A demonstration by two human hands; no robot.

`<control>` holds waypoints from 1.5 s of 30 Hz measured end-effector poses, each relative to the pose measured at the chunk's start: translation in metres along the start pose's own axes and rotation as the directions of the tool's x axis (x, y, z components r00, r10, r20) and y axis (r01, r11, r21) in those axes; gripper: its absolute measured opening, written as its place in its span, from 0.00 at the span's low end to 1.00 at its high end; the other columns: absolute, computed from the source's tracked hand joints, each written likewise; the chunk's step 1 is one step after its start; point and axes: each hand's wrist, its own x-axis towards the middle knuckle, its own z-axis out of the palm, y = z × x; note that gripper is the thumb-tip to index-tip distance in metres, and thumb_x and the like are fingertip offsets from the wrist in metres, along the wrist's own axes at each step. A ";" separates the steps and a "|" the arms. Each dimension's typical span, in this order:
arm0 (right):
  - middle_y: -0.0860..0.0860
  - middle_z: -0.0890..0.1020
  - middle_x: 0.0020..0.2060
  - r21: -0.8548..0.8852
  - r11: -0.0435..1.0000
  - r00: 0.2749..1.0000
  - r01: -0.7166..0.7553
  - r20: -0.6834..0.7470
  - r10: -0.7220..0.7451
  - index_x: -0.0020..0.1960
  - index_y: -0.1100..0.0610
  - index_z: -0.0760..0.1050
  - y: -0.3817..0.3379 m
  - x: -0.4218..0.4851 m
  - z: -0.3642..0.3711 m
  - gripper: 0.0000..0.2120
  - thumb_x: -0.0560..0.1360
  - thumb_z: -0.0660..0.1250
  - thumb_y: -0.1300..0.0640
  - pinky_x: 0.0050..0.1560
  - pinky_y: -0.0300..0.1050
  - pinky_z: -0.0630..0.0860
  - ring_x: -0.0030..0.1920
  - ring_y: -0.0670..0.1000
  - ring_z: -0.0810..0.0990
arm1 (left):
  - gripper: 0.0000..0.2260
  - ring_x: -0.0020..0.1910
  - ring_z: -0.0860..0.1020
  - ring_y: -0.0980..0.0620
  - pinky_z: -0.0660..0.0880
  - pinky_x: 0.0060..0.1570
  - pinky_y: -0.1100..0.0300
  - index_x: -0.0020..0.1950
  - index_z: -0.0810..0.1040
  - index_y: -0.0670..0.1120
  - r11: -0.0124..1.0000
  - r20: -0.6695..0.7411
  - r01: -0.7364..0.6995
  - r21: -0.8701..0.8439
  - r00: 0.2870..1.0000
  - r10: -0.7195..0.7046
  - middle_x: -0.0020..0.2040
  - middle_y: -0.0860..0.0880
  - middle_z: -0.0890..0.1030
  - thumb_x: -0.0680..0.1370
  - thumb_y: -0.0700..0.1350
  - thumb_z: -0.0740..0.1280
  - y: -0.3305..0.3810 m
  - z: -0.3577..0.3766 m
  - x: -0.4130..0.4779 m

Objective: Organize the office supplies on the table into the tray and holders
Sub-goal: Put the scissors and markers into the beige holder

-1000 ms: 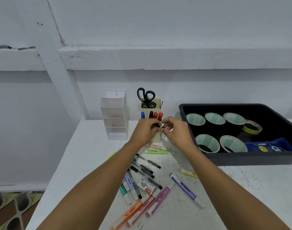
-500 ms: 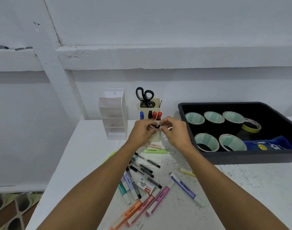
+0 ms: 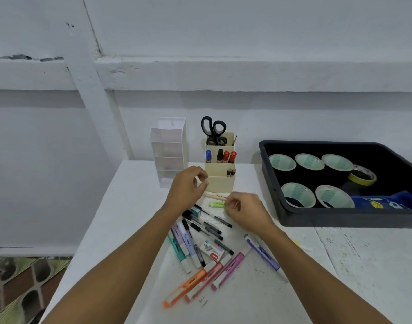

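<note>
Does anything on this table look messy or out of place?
Pens and highlighters lie jumbled across the table before the beige holder, a staples box among them. A blue cloth sits in the black tray beside the tape rolls.

The table (image 3: 364, 253) is painted white, and its surface is rough and speckled. The tray (image 3: 340, 220) is made of dark plastic with a dull sheen. Smooth, slightly translucent plastic is seen in the white holder (image 3: 168, 148); the cream holder (image 3: 220, 185) looks matt. The scissors (image 3: 213, 129) are handled in glossy black plastic. The highlighters (image 3: 228, 270) are smooth plastic, the staple box (image 3: 212, 250) printed card, the blue cloth (image 3: 387, 202) soft fabric.
</note>
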 end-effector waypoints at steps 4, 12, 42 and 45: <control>0.46 0.82 0.47 -0.247 0.964 0.982 0.095 0.179 -0.051 0.55 0.49 0.81 -0.008 -0.005 0.008 0.10 0.75 0.67 0.55 0.47 0.46 0.78 0.46 0.49 0.79 | 0.05 0.34 0.71 0.57 0.69 0.37 0.61 0.46 0.79 0.48 0.997 0.075 0.036 0.070 0.996 -0.042 0.41 0.54 0.78 0.73 0.39 0.70 -0.018 -0.009 -0.019; 0.52 0.78 0.53 -0.444 0.886 0.977 0.130 0.212 -0.038 0.56 0.52 0.80 -0.007 -0.017 -0.002 0.13 0.74 0.64 0.60 0.44 0.47 0.75 0.50 0.57 0.78 | 0.05 0.41 0.72 0.50 0.65 0.37 0.59 0.42 0.74 0.45 0.970 0.086 0.157 0.188 0.981 -0.176 0.40 0.52 0.75 0.70 0.36 0.66 -0.043 -0.024 -0.048; 0.61 0.83 0.44 0.442 0.868 0.972 -0.228 0.156 0.176 0.47 0.60 0.77 -0.040 -0.030 -0.026 0.04 0.77 0.63 0.65 0.43 0.50 0.78 0.40 0.55 0.86 | 0.05 0.45 0.81 0.51 0.75 0.42 0.59 0.49 0.80 0.41 0.809 0.145 0.310 -0.500 0.950 -0.275 0.46 0.48 0.86 0.79 0.36 0.64 0.013 -0.065 -0.019; 0.59 0.84 0.43 0.486 0.858 0.986 -0.165 0.111 0.127 0.45 0.59 0.76 -0.052 -0.026 -0.034 0.05 0.77 0.63 0.65 0.46 0.52 0.80 0.44 0.55 0.85 | 0.05 0.46 0.81 0.49 0.75 0.44 0.57 0.50 0.80 0.42 0.804 0.117 0.270 -0.530 0.962 -0.246 0.46 0.47 0.85 0.79 0.36 0.64 0.022 -0.061 -0.013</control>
